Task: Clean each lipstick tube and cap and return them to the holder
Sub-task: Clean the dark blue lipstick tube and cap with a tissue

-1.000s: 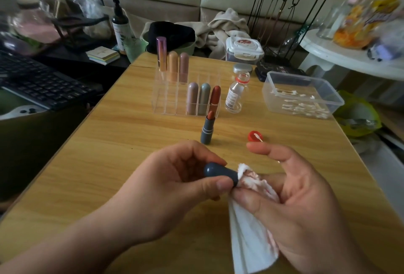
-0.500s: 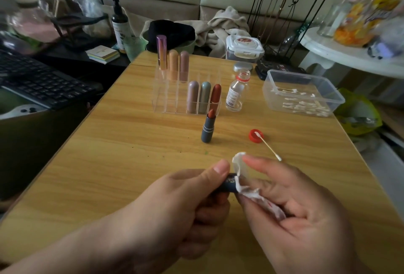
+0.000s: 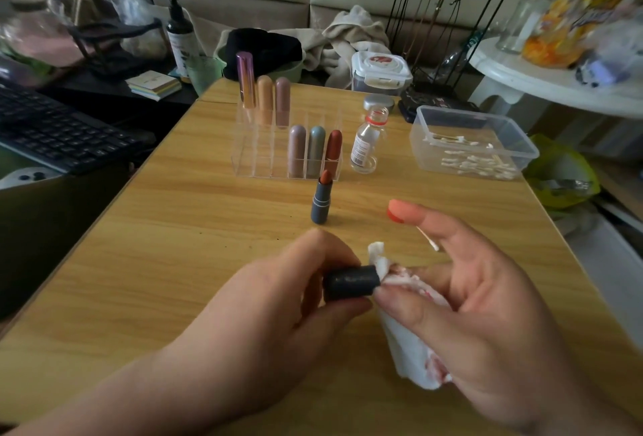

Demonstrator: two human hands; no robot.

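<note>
Slippage is the risk: the left grip pinches the cap at 6 o'clock over the counter, and a fumble could topple the open tube at 12 o'clock. At 3 o'clock, the right grip clamps a stained tissue that may smear the cap again.

On the counter the holder stands toward the far edge, the lipstick tube stands just before its right end, the bottle is just right of the holder, and the box of cotton swabs lies near the right edge.
</note>
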